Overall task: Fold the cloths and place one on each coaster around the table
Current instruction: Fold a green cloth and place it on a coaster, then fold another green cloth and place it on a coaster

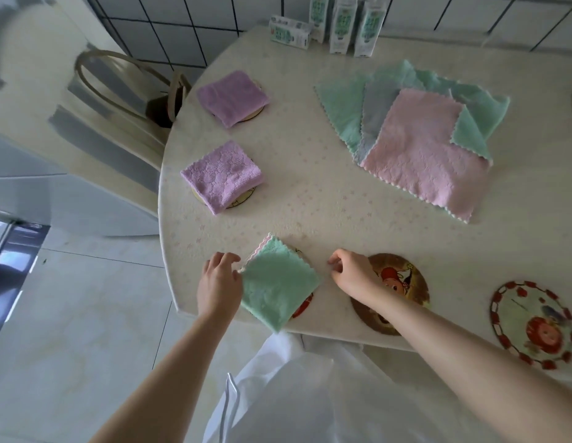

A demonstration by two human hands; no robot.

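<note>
Our folded green cloth (pixel 278 282) sits on its coaster (pixel 305 306), one corner past the table (pixel 310 193) edge; left fingers (pixel 227 259) curl beside it, grip unclear, right fingers (pixel 337 260) loose and empty, so we could nudge it off.

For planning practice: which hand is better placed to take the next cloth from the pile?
Probably right: right hand is free, on the pile's side; left hand is at the green cloth.

Your left hand (pixel 219 282) and right hand (pixel 353 274) are bare, and so are both forearms behind the fingers (pixel 228 258), as far back as the view reaches. You wear a loose white garment (pixel 297 398) of thin, smooth cloth, softly creased, with a glossy folded edge (pixel 230 394).
</note>
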